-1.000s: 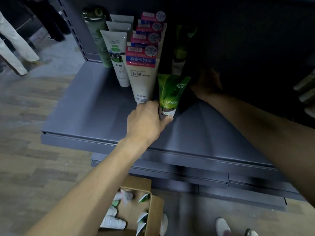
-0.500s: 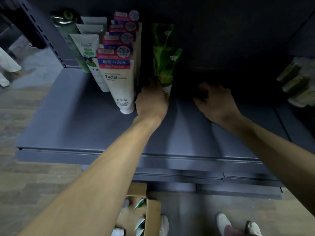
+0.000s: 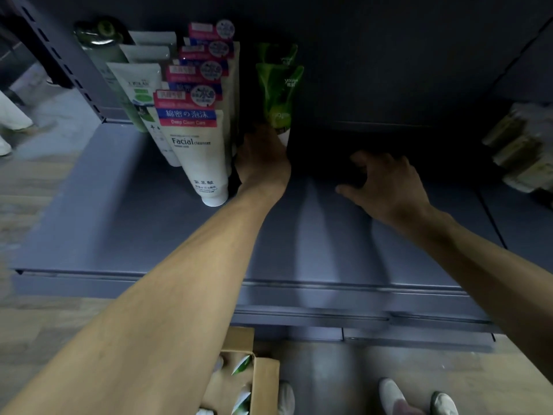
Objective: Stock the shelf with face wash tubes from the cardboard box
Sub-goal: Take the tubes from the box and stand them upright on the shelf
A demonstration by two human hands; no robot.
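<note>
My left hand (image 3: 263,163) is closed around the base of a green face wash tube (image 3: 279,94), which stands cap down deep on the grey shelf (image 3: 125,229). A second green tube (image 3: 276,53) stands right behind it. My right hand (image 3: 386,184) hovers palm down over the shelf to the right, fingers spread, holding nothing. The cardboard box (image 3: 263,381) sits on the floor below the shelf edge, with several green-and-white tubes (image 3: 241,365) inside, partly hidden by my left forearm.
Left of the green tubes stands a row of white "Facial cleanser" tubes (image 3: 199,145) with red and blue tops, then grey-white tubes (image 3: 140,85) and a green bottle (image 3: 101,34). Pale packages (image 3: 520,151) lie at the shelf's far right. A perforated upright (image 3: 59,58) bounds the left. White shoes (image 3: 395,396) below.
My left hand carried the green tube from the shelf's front to the back and stood it in front of the other green tube. My right hand drew back from the rear and lowered to the right.
</note>
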